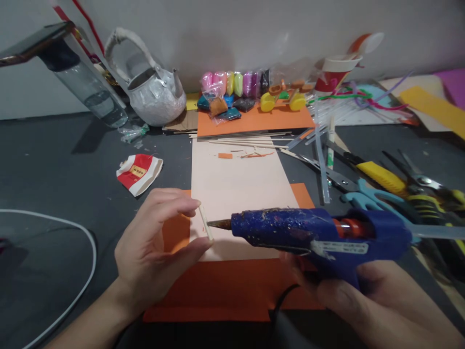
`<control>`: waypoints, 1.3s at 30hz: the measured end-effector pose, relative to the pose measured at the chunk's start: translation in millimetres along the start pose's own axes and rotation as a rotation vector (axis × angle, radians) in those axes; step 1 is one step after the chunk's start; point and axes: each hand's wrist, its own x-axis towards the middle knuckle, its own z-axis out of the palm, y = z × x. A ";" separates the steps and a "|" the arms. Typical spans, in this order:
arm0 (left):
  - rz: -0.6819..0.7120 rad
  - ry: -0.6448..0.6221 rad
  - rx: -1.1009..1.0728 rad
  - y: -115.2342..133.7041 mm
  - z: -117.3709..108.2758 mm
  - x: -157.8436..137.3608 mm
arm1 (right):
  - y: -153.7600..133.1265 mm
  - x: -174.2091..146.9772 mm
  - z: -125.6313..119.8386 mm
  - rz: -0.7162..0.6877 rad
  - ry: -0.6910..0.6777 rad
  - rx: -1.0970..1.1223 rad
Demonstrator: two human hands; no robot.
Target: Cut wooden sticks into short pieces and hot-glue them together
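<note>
Between the thumb and fingers of my left hand a short pale wooden stick is pinched at its two ends, tilted slightly. My right hand is wrapped round the handle of a blue hot glue gun, whose metal nozzle points left and meets the middle of the stick. A clear glue stick juts from the gun's back end. Beneath both hands lie a pale sheet of paper and orange paper. Part of my right fingers is hidden by the gun.
Thin wooden sticks and scraps lie at the paper's far end. Behind are clay packets, a silver kettle and a water bottle. At right lie scissors and pliers. A white cable curves at left.
</note>
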 end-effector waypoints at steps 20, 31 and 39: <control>-0.020 0.044 0.048 1.3 -0.7 0.7 | -2.6 2.1 2.8 0.004 -0.101 0.067; -0.029 0.078 0.064 0.0 0.5 1.6 | -4.0 0.2 0.9 0.057 -0.138 0.065; -0.040 0.081 0.014 0.8 0.9 0.9 | -4.7 0.2 0.2 -0.003 -0.091 -0.035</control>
